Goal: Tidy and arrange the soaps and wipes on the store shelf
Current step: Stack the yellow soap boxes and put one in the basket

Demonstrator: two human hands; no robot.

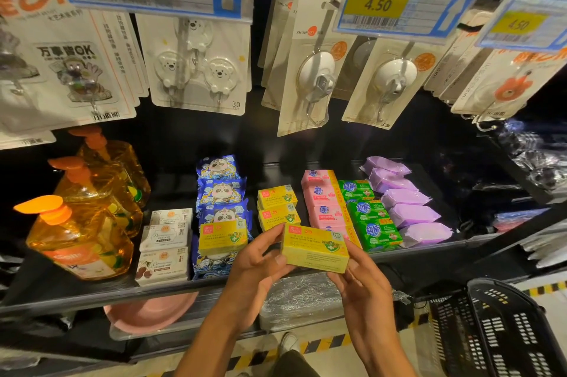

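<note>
Step in hand: returning yellow soap box [316, 249] to its row. Gripped at both ends, left hand [260, 263] and right hand [365, 281] curled round it, over shelf [92, 294] front edge, near yellow soap row [277, 208]. Next, prob.: set down in front of row, label fwd. Then retrieve stray yellow box [222, 238] lying on panda wipes [221, 192].

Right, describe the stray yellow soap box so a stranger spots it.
On the black shelf, find the row of blue panda packs. The stray yellow box lies on top of its front packs; the other yellow boxes sit on the shelf to its right or between the left hand and right hand.
</note>
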